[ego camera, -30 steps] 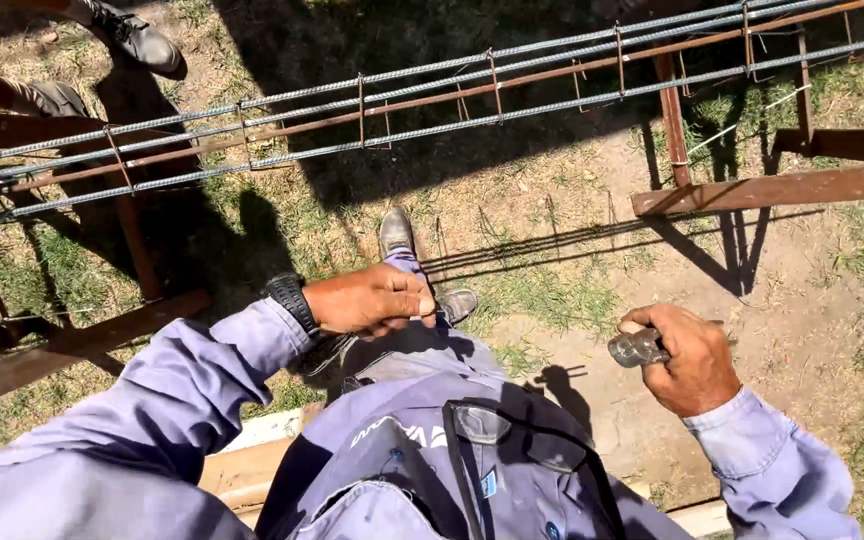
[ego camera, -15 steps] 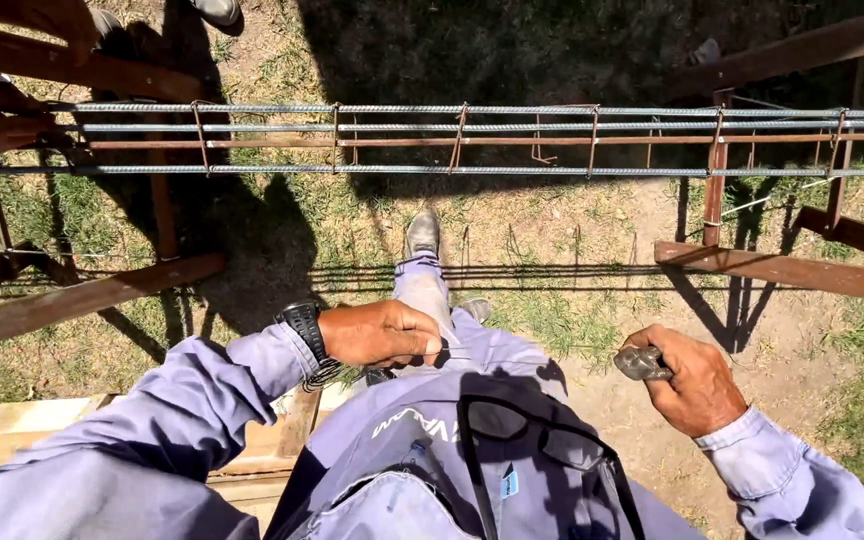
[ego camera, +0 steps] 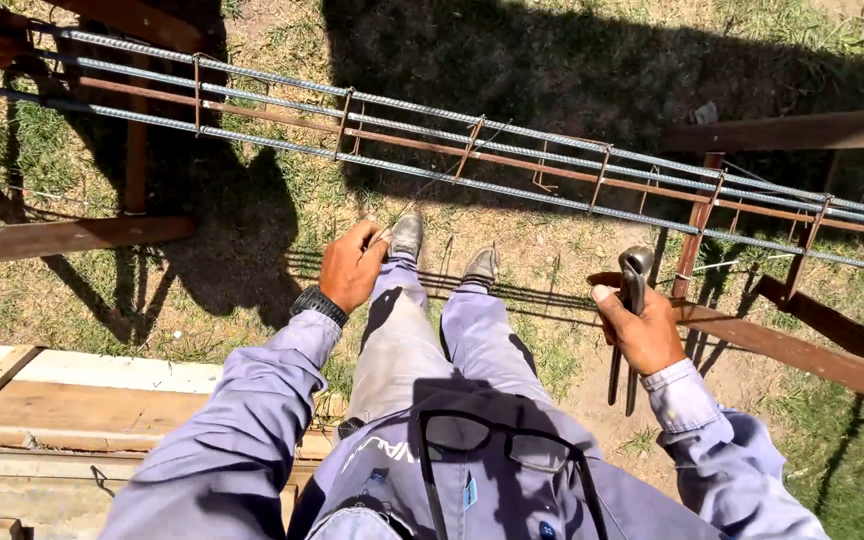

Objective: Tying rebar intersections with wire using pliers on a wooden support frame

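Note:
My right hand [ego camera: 640, 325] grips a pair of metal pincers [ego camera: 633, 290] by the handles, jaws up, at the right of my legs. My left hand [ego camera: 352, 265] is closed, pinching a thin piece of tie wire [ego camera: 400, 212] near my left knee; a dark watch [ego camera: 316, 304] sits on that wrist. Ahead, a long cage of ribbed steel bars with rusty stirrups [ego camera: 472, 150] lies across rusty metal trestles [ego camera: 692, 235], out of reach of both hands. My grey trousers and two shoes [ego camera: 407, 237] stretch towards it.
Wooden planks [ego camera: 42, 400] lie at the lower left beside me. A rusty beam [ego camera: 62, 238] crosses at left and another [ego camera: 812, 345] at right. Dark glasses [ego camera: 507, 445] hang on my chest. The ground is grass and bare dirt with deep shadows.
My left hand has lifted off my thigh and moved forward with the wire. My right hand has risen, turning the pincers upright. My view has tilted, so the bar cage now slants.

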